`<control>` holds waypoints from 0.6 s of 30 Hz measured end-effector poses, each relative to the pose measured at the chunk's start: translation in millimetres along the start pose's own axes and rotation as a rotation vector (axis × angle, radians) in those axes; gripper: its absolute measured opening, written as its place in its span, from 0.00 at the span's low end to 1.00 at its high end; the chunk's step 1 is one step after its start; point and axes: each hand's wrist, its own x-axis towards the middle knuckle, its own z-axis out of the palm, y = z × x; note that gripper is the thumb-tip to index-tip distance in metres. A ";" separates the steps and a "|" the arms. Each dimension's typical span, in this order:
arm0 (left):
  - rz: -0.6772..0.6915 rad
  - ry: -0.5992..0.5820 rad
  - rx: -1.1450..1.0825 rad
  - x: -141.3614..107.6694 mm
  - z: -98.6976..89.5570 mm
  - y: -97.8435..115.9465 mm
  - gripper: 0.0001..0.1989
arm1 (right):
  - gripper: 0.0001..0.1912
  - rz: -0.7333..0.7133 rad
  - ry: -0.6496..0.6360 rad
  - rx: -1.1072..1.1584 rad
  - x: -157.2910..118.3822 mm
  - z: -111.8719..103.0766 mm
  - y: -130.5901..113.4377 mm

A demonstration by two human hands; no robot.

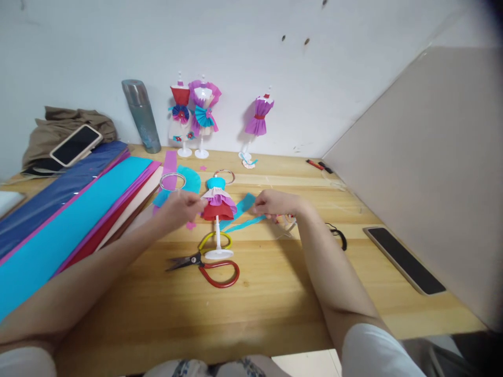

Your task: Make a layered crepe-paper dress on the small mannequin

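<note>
A small white dress form (218, 234) stands upright mid-table in a paper dress (218, 201) with a turquoise top and white, purple and red ruffles. My left hand (184, 206) is closed in a pinch at the left edge of the skirt; what sits between its fingertips is hidden. To the right of the dress, my right hand (275, 203) is also pinched closed, over a turquoise paper strip (245, 224). Whether it grips that strip or something thinner cannot be seen. Scissors (196, 258) with one yellow and one red handle lie open around the stand's base.
Three dressed forms (181, 110) and a metal flask (142, 116) line the wall. Coloured paper sheets (98, 196) cover the left side, with a phone (76, 145) on a brown cloth behind. A tape roll (173, 181) lies beyond my left hand. Another phone (404, 260) rests at right.
</note>
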 end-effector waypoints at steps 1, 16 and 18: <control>-0.014 0.077 0.026 6.9 -10.7 -5.7 0.22 | 0.12 0.002 0.000 0.003 -0.5 -0.1 -0.6; 0.075 0.161 0.687 61.2 -57.5 -123.7 0.19 | 0.13 -0.009 -0.034 0.014 13.8 4.8 8.4; 0.096 0.169 0.673 59.7 -60.4 -123.6 0.17 | 0.13 -0.012 -0.025 0.007 15.0 5.6 9.0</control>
